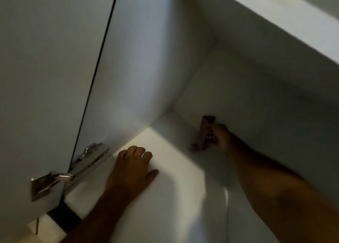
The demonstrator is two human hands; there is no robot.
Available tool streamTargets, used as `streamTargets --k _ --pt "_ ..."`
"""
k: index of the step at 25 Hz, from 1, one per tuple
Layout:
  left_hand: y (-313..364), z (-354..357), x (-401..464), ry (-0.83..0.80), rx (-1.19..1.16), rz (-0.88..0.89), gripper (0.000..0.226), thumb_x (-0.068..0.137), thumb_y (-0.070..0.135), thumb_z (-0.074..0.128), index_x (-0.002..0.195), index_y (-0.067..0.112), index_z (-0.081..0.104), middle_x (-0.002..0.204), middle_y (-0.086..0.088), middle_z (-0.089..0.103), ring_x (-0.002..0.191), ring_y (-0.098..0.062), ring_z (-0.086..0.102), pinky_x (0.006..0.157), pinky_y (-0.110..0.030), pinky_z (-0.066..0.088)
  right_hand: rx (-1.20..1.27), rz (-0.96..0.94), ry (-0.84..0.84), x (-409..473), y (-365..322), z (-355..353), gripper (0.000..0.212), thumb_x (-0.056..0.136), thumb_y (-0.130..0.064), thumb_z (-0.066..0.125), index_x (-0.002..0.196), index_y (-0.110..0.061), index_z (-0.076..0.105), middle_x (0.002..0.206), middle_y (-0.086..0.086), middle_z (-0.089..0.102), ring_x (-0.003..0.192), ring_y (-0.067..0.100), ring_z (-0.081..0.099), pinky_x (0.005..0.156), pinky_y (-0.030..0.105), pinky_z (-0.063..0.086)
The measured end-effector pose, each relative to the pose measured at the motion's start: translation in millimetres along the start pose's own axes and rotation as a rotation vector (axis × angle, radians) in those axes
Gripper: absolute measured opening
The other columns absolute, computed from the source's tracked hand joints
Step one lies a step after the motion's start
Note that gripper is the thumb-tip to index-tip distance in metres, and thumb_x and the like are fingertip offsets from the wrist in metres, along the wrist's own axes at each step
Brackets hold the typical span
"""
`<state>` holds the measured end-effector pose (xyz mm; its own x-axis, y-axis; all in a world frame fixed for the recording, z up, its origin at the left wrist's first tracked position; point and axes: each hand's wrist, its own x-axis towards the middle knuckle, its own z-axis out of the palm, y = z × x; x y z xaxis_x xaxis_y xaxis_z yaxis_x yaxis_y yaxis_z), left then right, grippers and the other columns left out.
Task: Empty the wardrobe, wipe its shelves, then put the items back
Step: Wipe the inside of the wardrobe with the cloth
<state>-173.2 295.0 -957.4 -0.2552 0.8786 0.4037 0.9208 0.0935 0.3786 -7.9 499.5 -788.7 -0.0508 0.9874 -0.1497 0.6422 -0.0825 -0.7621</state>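
**Wiping the back of the shelf**

The right hand (221,135) is closed around a crumpled brown patterned cloth (205,132), pressed deep into the bare white laminate wardrobe shelf (174,197) near its rear wall. The left hand (131,169) lies flat and open, holding nothing, nearer the front, beside a metal door hinge (73,171). This looks like the wiping step; next, sweep the cloth forward across the remaining surface.

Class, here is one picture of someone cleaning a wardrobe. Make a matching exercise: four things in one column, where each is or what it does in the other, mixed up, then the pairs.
1. left hand
2. right hand
3. cloth
4. hinge

A. joins door and side panel
B. flat on the shelf
C. far back, gripping
D. patterned, bunched near the back wall

Pairs: 1-B, 2-C, 3-D, 4-A
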Motion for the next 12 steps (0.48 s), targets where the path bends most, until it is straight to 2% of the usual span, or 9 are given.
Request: streamTargets --k 1,2,6,8,12 --pt "0 -3 0 0.000 -0.028 -0.011 0.049 0.077 0.059 0.043 0.095 0.024 0.072 0.093 0.002 0.068 0.089 -0.027 0.067 0.076 -0.041 0.051 0.091 0.014 -0.047 -1 -6 -2 0.026 0.102 -0.025 0.052 0.087 -0.007 0.065 0.095 0.019 0.070 0.069 0.022 0.063 0.060 0.026 0.049" --pt "0 -5 0 0.002 -0.050 -0.020 0.047 0.078 0.057 0.043 0.096 0.023 0.071 0.092 0.002 0.068 0.088 -0.026 0.067 0.073 -0.041 0.053 0.148 0.014 -0.068 6 -11 -4 0.026 0.102 -0.022 0.052 0.083 -0.010 0.064 0.080 0.013 0.069 0.062 0.020 0.062 0.056 0.025 0.049" --pt "-1 -14 -3 -0.003 -0.171 -0.006 0.048 0.080 0.055 0.044 0.105 0.022 0.068 0.098 0.002 0.069 0.094 -0.027 0.065 0.078 -0.042 0.051 0.082 -0.033 -0.221 -13 -47 -20 0.024 0.100 -0.012 0.050 0.078 -0.013 0.059 0.066 0.005 0.053 0.055 0.013 0.051 0.047 0.021 0.048" --pt "-1 -21 -11 -0.027 -0.258 -0.047 0.048 0.080 0.051 0.049 0.111 0.019 0.067 0.103 -0.001 0.069 0.100 -0.030 0.063 0.083 -0.042 0.049 -0.018 -0.016 -0.231 -22 -53 -35 0.022 0.100 -0.014 0.053 0.079 -0.012 0.060 0.064 0.004 0.053 0.051 0.011 0.051 0.045 0.020 0.050" --pt "-9 -30 -55 -0.047 -0.199 0.020 0.039 0.081 0.033 0.073 0.116 0.018 0.066 0.110 -0.003 0.068 0.102 -0.028 0.064 0.083 -0.043 0.053 -0.133 -0.023 -0.159 -28 -70 -65 0.014 0.097 -0.021 0.060 0.090 -0.009 0.063 0.085 0.007 0.060 0.071 0.017 0.058 0.055 0.026 0.055"
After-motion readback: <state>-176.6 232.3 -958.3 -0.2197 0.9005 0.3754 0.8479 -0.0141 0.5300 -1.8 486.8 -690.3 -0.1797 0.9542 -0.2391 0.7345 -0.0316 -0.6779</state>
